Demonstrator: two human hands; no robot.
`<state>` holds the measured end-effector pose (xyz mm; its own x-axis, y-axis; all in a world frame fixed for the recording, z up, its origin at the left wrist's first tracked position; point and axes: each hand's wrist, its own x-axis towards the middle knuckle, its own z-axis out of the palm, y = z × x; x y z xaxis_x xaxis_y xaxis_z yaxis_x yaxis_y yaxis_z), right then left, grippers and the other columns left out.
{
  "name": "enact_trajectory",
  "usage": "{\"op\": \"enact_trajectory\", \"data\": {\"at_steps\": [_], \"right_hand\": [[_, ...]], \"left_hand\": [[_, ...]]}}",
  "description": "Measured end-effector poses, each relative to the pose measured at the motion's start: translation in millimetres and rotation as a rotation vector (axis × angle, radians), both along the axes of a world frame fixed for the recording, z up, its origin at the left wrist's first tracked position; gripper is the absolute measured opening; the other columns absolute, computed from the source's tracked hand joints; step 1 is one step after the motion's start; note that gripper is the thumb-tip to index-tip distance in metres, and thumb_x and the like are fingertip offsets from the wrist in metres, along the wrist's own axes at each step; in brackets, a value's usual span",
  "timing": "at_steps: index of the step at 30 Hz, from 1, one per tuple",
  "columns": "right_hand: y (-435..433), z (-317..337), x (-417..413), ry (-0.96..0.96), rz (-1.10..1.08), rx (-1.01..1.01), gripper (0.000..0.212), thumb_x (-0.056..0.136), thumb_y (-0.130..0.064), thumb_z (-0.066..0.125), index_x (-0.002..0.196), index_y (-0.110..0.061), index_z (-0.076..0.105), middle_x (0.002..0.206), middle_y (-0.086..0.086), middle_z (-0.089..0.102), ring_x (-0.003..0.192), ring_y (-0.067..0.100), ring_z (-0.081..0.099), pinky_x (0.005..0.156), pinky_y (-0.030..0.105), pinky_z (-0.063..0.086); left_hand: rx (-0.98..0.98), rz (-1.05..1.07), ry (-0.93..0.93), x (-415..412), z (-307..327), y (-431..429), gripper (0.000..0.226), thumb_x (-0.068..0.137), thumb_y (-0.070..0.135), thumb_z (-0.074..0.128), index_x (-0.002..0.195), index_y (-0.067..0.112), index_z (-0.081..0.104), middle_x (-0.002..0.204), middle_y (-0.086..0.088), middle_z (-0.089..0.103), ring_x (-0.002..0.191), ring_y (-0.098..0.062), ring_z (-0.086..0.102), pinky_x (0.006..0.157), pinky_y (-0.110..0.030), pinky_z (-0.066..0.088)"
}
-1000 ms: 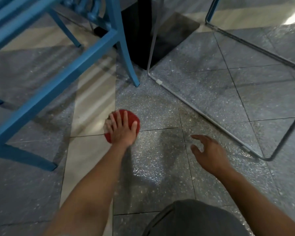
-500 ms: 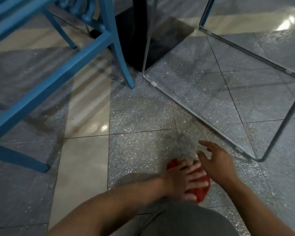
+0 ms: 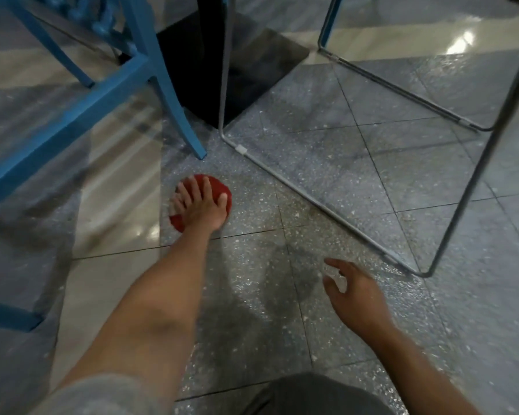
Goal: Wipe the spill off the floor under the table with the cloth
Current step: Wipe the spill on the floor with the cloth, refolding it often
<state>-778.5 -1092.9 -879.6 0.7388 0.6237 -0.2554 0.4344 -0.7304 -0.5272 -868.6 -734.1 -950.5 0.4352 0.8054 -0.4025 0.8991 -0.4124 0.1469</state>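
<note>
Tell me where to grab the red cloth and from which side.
Probably best to pinch the cloth at its bare right edge, coming from above on the near side. It lies flat on the floor under the spread fingers of the left hand, so only that edge and the far rim show. The blue chair leg stands just beyond it, crowding any far-side approach.

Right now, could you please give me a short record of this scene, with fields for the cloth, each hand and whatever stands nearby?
cloth: red cloth, flat on the tiled floor, just in front of the blue chair leg
left hand: left hand presses down on the cloth, fingers spread
right hand: right hand holds nothing, fingers relaxed, apart from the cloth
nearby: black table base behind; metal chair frame to the right
spill: cannot tell on the glossy tiles
</note>
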Motion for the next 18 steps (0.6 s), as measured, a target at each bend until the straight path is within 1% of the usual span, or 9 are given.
{"op": "enact_trajectory", "data": {"at_steps": [2, 5, 8, 10, 12, 14, 15, 17, 18], "right_hand": [[-12, 0, 5, -0.015, -0.01, -0.004, 0.038, 0.094, -0.033, 0.065, 0.133, -0.031, 0.062, 0.132, -0.005, 0.064, 0.118, 0.019, 0.062, 0.092, 0.031, 0.049], [-34, 2, 24, -0.046, -0.027, -0.045, 0.037, 0.095, -0.036, 0.062, 0.132, -0.032, 0.061, 0.132, -0.006, 0.064, 0.117, 0.019, 0.062, 0.092, 0.031, 0.049], [-52, 14, 37, -0.071, -0.07, -0.062, 0.035, 0.096, -0.034, 0.063, 0.131, -0.034, 0.063, 0.131, -0.005, 0.066, 0.112, 0.02, 0.064, 0.087, 0.03, 0.048], [-57, 23, 41, -0.096, -0.103, -0.043, 0.033, 0.095, -0.032, 0.064, 0.128, -0.034, 0.066, 0.126, -0.004, 0.068, 0.109, 0.021, 0.066, 0.085, 0.029, 0.048], [-60, 28, 44, -0.122, -0.116, -0.016, 0.031, 0.093, -0.03, 0.066, 0.125, -0.033, 0.068, 0.12, -0.002, 0.071, 0.105, 0.023, 0.068, 0.084, 0.032, 0.052], [-66, 31, 47, -0.147, -0.122, -0.012, 0.032, 0.092, -0.03, 0.066, 0.123, -0.035, 0.069, 0.117, -0.001, 0.073, 0.1, 0.024, 0.069, 0.081, 0.034, 0.055], [-69, 31, 48, -0.155, -0.131, -0.015, 0.031, 0.091, -0.031, 0.066, 0.122, -0.036, 0.069, 0.115, -0.002, 0.073, 0.099, 0.023, 0.069, 0.08, 0.033, 0.054], [-77, 30, 49, -0.172, -0.157, -0.008, 0.031, 0.09, -0.029, 0.069, 0.12, -0.036, 0.069, 0.116, -0.005, 0.072, 0.1, 0.021, 0.069, 0.08, 0.032, 0.054], [-81, 30, 48, -0.178, -0.165, 0.001, 0.032, 0.089, -0.027, 0.07, 0.12, -0.036, 0.069, 0.117, -0.005, 0.072, 0.101, 0.02, 0.068, 0.081, 0.032, 0.054]], "left_hand": [[-0.018, -0.053, -0.02, 53, 1, -18, 0.08, 0.105, 0.066, 0.017, 0.168, 0.024, -0.011, 0.174, -0.01, -0.024, 0.157, -0.042, -0.026, 0.125, -0.062, -0.018], [-0.021, -0.295, -0.106, 98, -12, -82, 0.08, 0.105, 0.065, 0.015, 0.167, 0.021, -0.01, 0.174, -0.012, -0.021, 0.158, -0.043, -0.024, 0.125, -0.063, -0.018], [-0.004, -0.484, -0.157, 95, -25, -172, 0.079, 0.105, 0.064, 0.013, 0.167, 0.02, -0.009, 0.174, -0.013, -0.02, 0.158, -0.042, -0.022, 0.126, -0.065, -0.008], [-0.041, -0.631, -0.168, 87, -22, -226, 0.078, 0.104, 0.062, 0.014, 0.168, 0.021, -0.005, 0.174, -0.011, -0.018, 0.159, -0.04, -0.022, 0.126, -0.064, -0.008], [-0.107, -0.829, -0.195, 83, -13, -271, 0.078, 0.1, 0.056, 0.021, 0.168, 0.018, 0.017, 0.176, -0.014, 0.0, 0.16, -0.042, -0.011, 0.127, -0.064, -0.004], [-0.131, -1.031, -0.211, 80, -6, -316, 0.075, 0.096, 0.049, 0.024, 0.16, 0.014, 0.042, 0.17, -0.017, 0.031, 0.159, -0.046, 0.014, 0.128, -0.062, 0.004], [-0.141, -1.103, -0.235, 79, 7, -333, 0.071, 0.099, 0.045, 0.022, 0.154, 0.01, 0.049, 0.163, -0.019, 0.043, 0.155, -0.047, 0.028, 0.128, -0.058, 0.01], [-0.287, -1.145, -0.253, 77, 30, -354, 0.061, 0.109, 0.038, 0.024, 0.15, 0.001, 0.048, 0.155, -0.023, 0.05, 0.147, -0.043, 0.042, 0.122, -0.041, 0.028], [-0.309, -1.204, -0.282, 81, 37, -353, 0.054, 0.109, 0.032, 0.042, 0.15, -0.002, 0.047, 0.154, -0.024, 0.05, 0.145, -0.041, 0.045, 0.116, -0.029, 0.032]]}}
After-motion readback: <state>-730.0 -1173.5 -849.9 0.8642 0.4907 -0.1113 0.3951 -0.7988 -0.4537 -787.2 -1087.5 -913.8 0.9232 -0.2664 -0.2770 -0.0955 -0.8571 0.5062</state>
